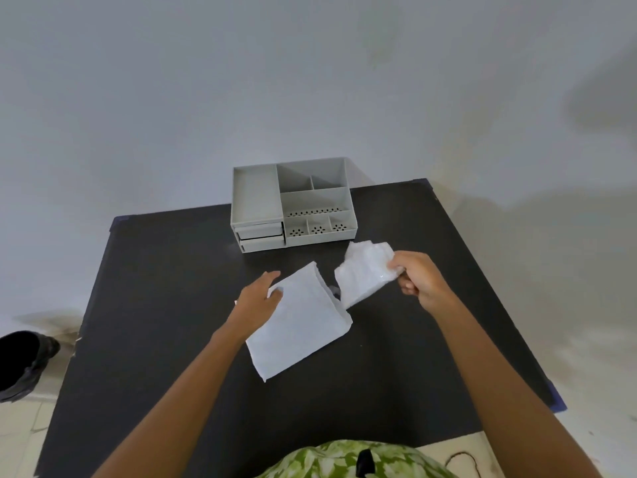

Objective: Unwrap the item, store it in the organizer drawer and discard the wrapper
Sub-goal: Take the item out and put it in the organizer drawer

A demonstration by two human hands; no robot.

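My left hand [259, 298] grips the upper left edge of a flat white mailer envelope [300, 326], its open end facing up and right. My right hand [415, 279] pinches a bubble-wrapped bundle [362, 274] that sticks out just past the envelope's mouth. Between envelope and bundle a small grey piece [333, 290] shows; I cannot tell what it is. The grey desk organizer [293, 205] stands at the table's far edge, with two shut drawers [260, 236] at its lower left and open compartments on top.
The black table [165, 305] runs from the wall to my body. A black bin bag [20, 363] sits on the floor at the left. A thin cable [462, 458] lies on the floor near the table's front right corner.
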